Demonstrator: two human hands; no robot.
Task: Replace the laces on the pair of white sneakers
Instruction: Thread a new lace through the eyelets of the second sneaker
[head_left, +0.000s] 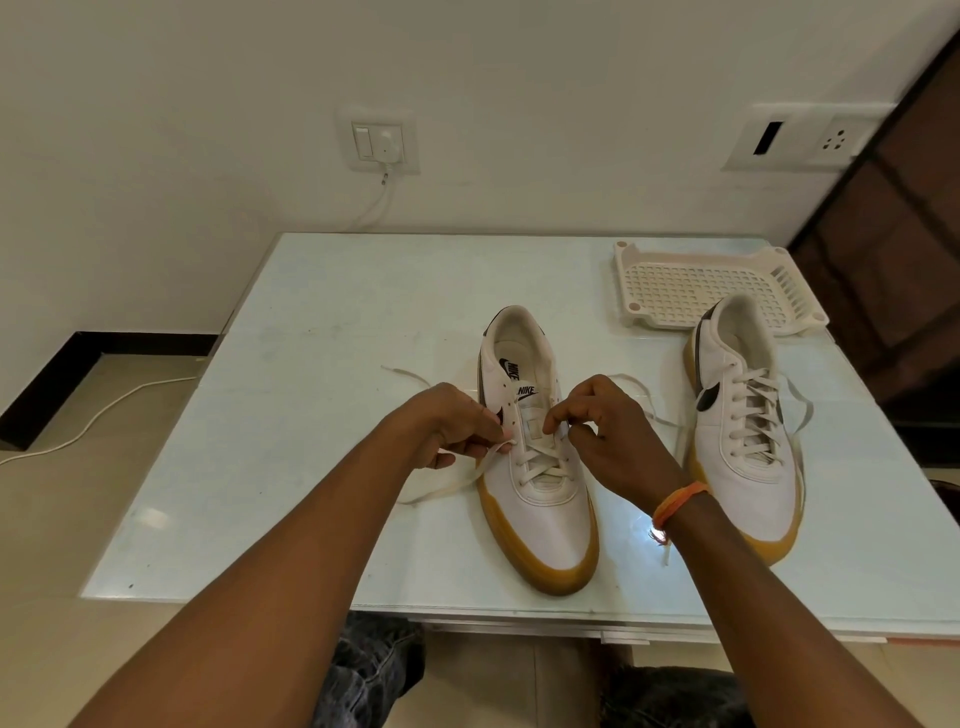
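Observation:
Two white sneakers with gum soles stand on the glass table (311, 322). The middle sneaker (540, 499) is laced only over its lower eyelets, toe toward me. My left hand (452, 423) pinches a flat white lace (457, 480) at the shoe's left eyelet row. My right hand (608, 428) pinches the lace at the right eyelet row, an orange thread band on its wrist. Loose lace ends trail out on both sides of the shoe. The right sneaker (743, 431) is fully laced, its ends loose beside it.
A cream plastic perforated tray (691, 283) lies at the table's back right, just behind the right sneaker. A wall socket with a plugged charger (384, 145) sits behind the table, its white cable running down to the floor on the left. My knees are under the near edge.

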